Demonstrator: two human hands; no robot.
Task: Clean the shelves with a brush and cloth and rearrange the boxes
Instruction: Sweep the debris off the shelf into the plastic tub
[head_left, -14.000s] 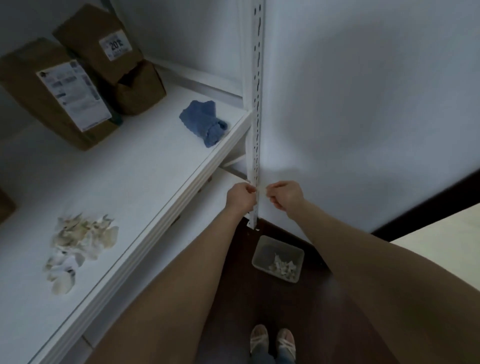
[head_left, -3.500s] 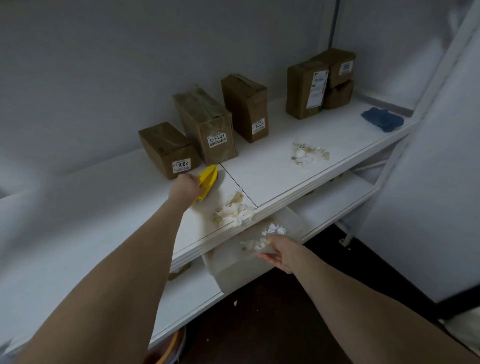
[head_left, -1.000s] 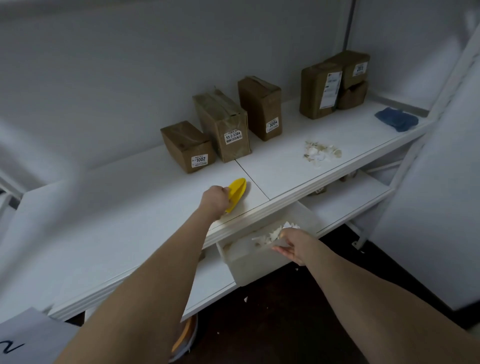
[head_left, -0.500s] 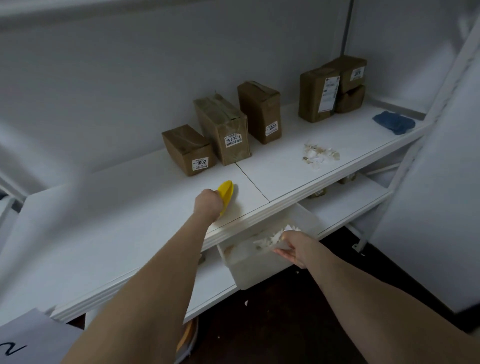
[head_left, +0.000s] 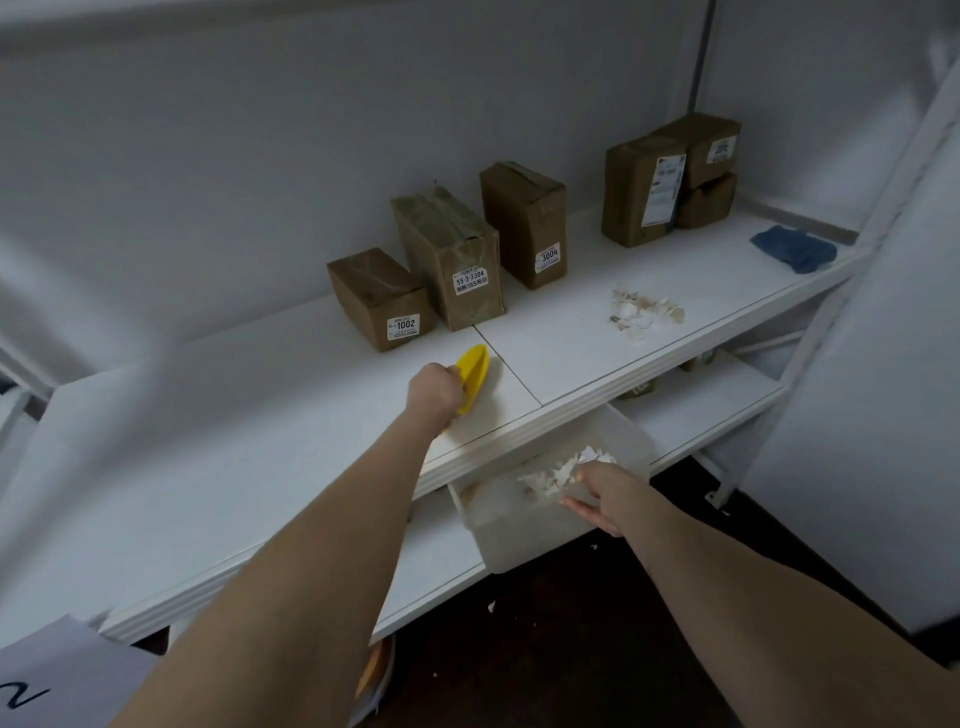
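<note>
Head view: the left hand (head_left: 434, 387) grips the yellow brush (head_left: 474, 370) on the shelf (head_left: 234, 415), near its front edge. The right hand (head_left: 602, 496) holds the clear bin (head_left: 519, 535) by its rim just below that edge, with white scraps inside. Boxes (head_left: 524, 223) line the back edge, and the blue cloth (head_left: 795, 249) lies at the right end.

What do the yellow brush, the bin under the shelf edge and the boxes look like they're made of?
The yellow brush: likely moulded plastic, smooth and evenly coloured with a slight sheen. The bin: probably translucent milky plastic, by its thin, cloudy walls. The boxes: matte brown cardboard, by the creased, taped tops and stuck-on paper labels.
</note>
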